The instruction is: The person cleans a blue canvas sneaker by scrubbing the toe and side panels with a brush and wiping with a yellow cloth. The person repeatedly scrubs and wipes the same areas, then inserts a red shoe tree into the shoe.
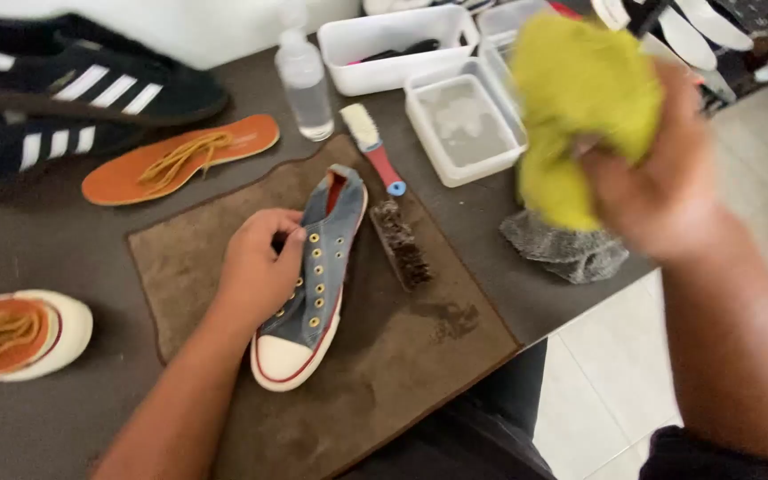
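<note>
Grey-blue sneaker point(313, 276) lies on brown mat point(375, 356), left hand point(260, 267) gripping its side at the eyelets; right hand point(660, 178) raised, closed around yellow-green cloth point(580, 98); dark brush point(400, 242) just beside sneaker.

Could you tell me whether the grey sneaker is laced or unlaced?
Unlaced: the grey sneaker shows bare eyelets, steadied by the left hand.

Unlaced grey canvas sneaker point(326, 267) on mat, crumpled yellow-green cloth point(580, 98) aloft
</note>
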